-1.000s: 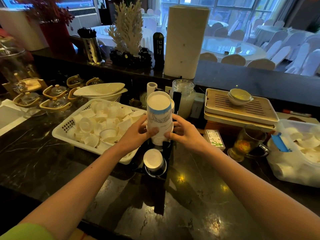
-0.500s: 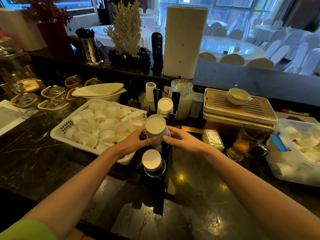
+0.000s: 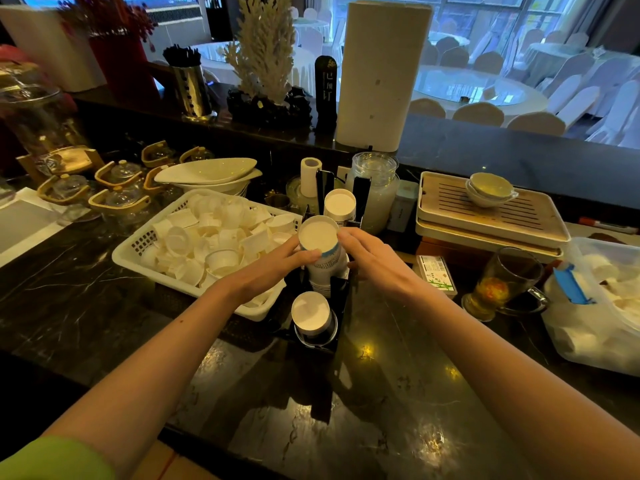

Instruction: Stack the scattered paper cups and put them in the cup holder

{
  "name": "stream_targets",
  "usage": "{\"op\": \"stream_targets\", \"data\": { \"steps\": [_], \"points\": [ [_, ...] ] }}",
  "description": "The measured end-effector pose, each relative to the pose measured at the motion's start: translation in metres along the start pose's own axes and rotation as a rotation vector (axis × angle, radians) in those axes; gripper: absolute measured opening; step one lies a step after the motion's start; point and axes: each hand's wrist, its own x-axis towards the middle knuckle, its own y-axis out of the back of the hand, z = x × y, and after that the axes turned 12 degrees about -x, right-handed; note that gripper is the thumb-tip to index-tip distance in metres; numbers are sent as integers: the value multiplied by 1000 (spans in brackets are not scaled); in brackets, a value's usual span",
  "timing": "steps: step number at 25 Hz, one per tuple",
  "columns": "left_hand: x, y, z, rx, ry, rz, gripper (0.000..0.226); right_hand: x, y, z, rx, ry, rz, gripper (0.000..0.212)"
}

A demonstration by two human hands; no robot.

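A stack of upturned paper cups [image 3: 320, 251] with a blue band sits in the middle slot of the black cup holder [image 3: 337, 292]. My left hand [image 3: 273, 265] grips the stack's left side with thumb and fingers. My right hand [image 3: 370, 258] rests against its right side, fingers spread. Another cup stack [image 3: 341, 206] fills the far slot and a third [image 3: 311, 313] fills the near slot. Several loose paper cups [image 3: 207, 237] lie jumbled in the white basket [image 3: 138, 244] to the left.
A glass mug of tea [image 3: 502, 285] and a small box [image 3: 436, 271] stand right of the holder. A clear tub [image 3: 588, 341] of white items is at the far right. A wooden tea tray [image 3: 491, 216], a glass jar [image 3: 377, 192] and glass teapots [image 3: 114, 195] line the back.
The cup stack has come down from chest height into the holder's middle slot. Both hands followed it down and stay beside it.
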Motion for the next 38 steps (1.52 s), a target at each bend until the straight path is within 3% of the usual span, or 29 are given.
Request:
{"op": "stream_targets", "data": {
  "steps": [2, 5, 9, 15, 19, 22, 25, 29, 38],
  "points": [
    [1, -3, -2, -1, -1, 18, 59, 1, -3, 2, -28, -25, -13, 53],
    [2, -9, -3, -40, 16, 109, 41, 8, -7, 7, -68, -28, 12, 52],
    [11, -6, -4, -19, -46, 113, 52, 12, -4, 7, -14, -63, 41, 48],
    [1, -15, 3, 6, -47, 118, 48, 7, -12, 9, 26, -35, 33, 50],
    [-5, -21, 1, 162, -180, 287, 45, -4, -14, -4, -15, -20, 81, 45],
    [-16, -27, -2, 237, -292, 439, 52, -18, -15, -12, -42, 11, 195, 40],
    [-29, -30, 2, 413, -483, 549, 41, -38, -10, -12, -72, 12, 321, 34],
    [-38, -52, 15, 777, -793, 426, 35, -73, -1, 2, -200, -13, 456, 33],
    [-36, -135, 47, 952, -676, 267, 54, -177, 52, 11, -643, -39, 661, 48]
  ]
}}
